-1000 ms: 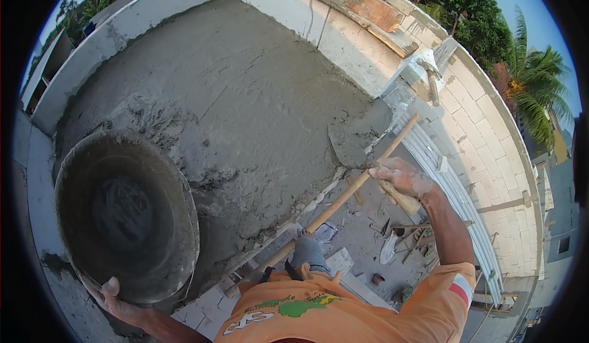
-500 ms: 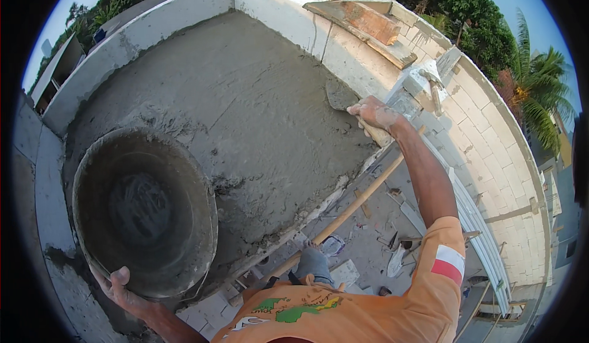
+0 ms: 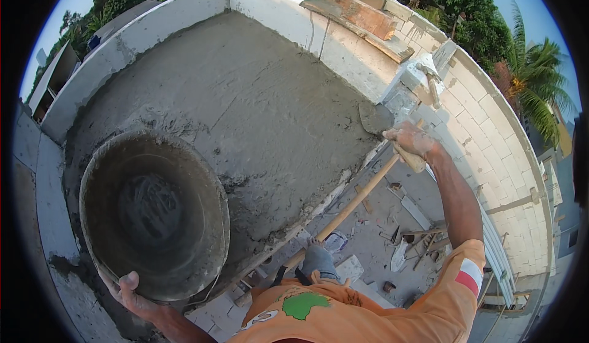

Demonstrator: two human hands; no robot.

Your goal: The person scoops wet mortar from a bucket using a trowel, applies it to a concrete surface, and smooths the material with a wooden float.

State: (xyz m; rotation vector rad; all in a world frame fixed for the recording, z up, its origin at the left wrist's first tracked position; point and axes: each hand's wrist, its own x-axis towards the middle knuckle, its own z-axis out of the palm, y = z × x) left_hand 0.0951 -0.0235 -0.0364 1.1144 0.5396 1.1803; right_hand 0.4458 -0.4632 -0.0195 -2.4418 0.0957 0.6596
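Observation:
My left hand [image 3: 130, 294] grips the lower rim of a wide, cement-smeared bucket [image 3: 205, 242], thumb over the edge. The bucket is tilted so that its inside faces me; only a grey film coats its bottom. Closed round a wooden handle, my right hand [image 3: 410, 139] holds a trowel [image 3: 375, 119]. Its mortar-covered blade touches the right edge of the wet grey mortar [image 3: 270, 110], beside the corner of the block wall. The mortar is spread over a slab, smooth at the far side and lumpy near the bucket.
A low rendered wall [image 3: 175, 24] bounds the slab's far side. A hammer [image 3: 431, 85] lies on the right-hand block wall [image 3: 485, 134], near some planks [image 3: 362, 24]. Below the slab's near edge [image 3: 319, 205], a long wooden pole [image 3: 353, 202] slants over a floor with debris.
My right hand has moved the trowel right and slightly toward me, to the slab's edge. The bucket sits slightly further right in view, still held by my left hand.

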